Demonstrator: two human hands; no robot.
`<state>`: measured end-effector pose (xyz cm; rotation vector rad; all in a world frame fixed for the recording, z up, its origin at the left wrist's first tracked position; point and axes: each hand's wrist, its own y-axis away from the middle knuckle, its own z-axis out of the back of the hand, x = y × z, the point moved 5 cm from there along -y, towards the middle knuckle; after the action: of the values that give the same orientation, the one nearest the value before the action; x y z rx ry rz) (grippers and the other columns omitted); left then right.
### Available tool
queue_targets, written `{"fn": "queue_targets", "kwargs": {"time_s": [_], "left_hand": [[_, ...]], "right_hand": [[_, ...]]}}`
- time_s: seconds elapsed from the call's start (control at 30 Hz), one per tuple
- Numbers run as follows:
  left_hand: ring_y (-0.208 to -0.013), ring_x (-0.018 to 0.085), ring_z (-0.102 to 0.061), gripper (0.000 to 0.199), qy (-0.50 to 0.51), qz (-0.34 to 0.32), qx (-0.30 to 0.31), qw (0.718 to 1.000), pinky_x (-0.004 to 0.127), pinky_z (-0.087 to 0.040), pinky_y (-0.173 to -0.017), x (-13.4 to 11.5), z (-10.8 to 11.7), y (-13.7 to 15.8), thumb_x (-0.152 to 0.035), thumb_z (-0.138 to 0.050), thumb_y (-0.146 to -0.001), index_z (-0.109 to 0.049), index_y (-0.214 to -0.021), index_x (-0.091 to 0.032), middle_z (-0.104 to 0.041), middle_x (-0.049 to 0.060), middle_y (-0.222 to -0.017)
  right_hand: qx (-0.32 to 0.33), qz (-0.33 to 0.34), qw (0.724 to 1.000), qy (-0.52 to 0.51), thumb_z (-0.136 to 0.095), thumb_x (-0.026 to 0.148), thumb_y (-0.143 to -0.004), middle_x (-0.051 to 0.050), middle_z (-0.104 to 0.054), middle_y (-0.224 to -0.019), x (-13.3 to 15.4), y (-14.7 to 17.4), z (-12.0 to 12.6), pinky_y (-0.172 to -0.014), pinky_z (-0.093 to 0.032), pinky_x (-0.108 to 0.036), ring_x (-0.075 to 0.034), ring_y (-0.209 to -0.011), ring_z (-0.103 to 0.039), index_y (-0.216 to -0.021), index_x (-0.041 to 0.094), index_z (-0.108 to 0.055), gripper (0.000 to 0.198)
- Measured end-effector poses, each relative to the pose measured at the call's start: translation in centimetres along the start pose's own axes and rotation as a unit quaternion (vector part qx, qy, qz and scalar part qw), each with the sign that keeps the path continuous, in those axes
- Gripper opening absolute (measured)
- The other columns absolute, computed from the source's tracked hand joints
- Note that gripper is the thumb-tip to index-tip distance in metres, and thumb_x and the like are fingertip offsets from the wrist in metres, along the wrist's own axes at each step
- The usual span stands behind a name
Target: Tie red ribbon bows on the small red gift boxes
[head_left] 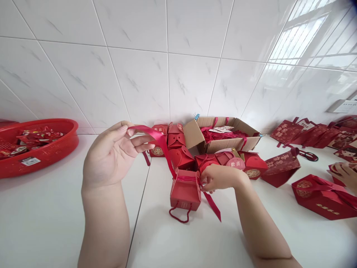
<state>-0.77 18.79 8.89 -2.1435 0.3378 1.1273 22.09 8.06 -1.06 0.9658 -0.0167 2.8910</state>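
The left hand [113,160] is raised with its palm showing, thumb and forefinger pinching the end of a red ribbon [164,149] while the other fingers stay loosely bent and apart. The ribbon slopes down to a small red box [184,193] on the white table [156,242], between the two forearms, and crosses the box's upper part. The right hand [221,176] is at the right side of this box, fingers curled at its edge; whether they grip the ribbon or only the card cannot be told, as the fingertips are partly hidden. A ribbon tail [213,207] slants out below the right hand, and a twisted cord handle [180,219] loops from the box's near side onto the table. Just behind stand more small red boxes, one of them [177,139] with two round holes in its front; their insides are hidden. Beyond them, an open cardboard carton [237,144] holds loose red ribbons and some printed white cards [221,129]. Far left, a red plastic basket [71,137] contains shiny red-wrapped packets [40,137]. At the right edge, another person's hand [346,175] is near a larger red box [320,201] topped with ribbon.
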Motion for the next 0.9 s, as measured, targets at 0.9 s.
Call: {"fn": "queue_targets", "kwargs": {"time_s": [0.9], "left_hand": [[-0.072, 0.020, -0.067, 0.022, -0.061, -0.063, -0.058, 0.994, 0.031, -0.052, -0.065, -0.4, 0.3, 0.2, -0.021, -0.049, -0.085, -0.065, -0.070, -0.016, -0.063, 0.001, -0.060]], "right_hand": [[-0.086, 0.067, 0.992, -0.057, -0.055, 0.030, -0.085, 0.000, -0.059, -0.069, -0.5, 5.0, 7.5, -0.048, -0.041, -0.023, -0.012, -0.057, -0.051, -0.085, 0.021, -0.063, 0.012]]}}
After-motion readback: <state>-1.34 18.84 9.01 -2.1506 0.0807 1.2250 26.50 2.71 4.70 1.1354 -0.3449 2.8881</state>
